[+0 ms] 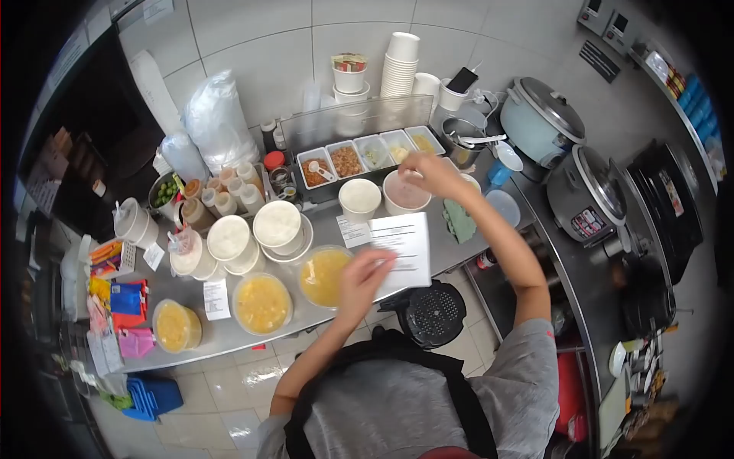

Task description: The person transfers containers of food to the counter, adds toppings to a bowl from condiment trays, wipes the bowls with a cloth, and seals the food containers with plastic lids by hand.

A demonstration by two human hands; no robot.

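My left hand (365,281) is over the counter's front edge, its slightly blurred fingers stretched out and a little apart. The fingertips overlap the left side of a printed white paper slip (407,268); I cannot tell whether they touch it. Beside that hand stands a clear-lidded tub of yellow soup (322,281). My right hand (433,176) hovers over the rim of a white bowl with pinkish contents (404,197), fingers pinched together. What they hold, if anything, is hidden. Left of that bowl is a white-lidded bowl (359,199). Behind them a topping tray (310,193) holds several compartments of food.
More soup tubs (261,304) and white-lidded bowls (233,241) stand on the left. Sauce bottles (225,203) and a plastic bag roll (218,122) are behind them. Stacked paper cups (401,73) stand at the back, rice cookers (541,118) at right. A black stool (432,314) is below.
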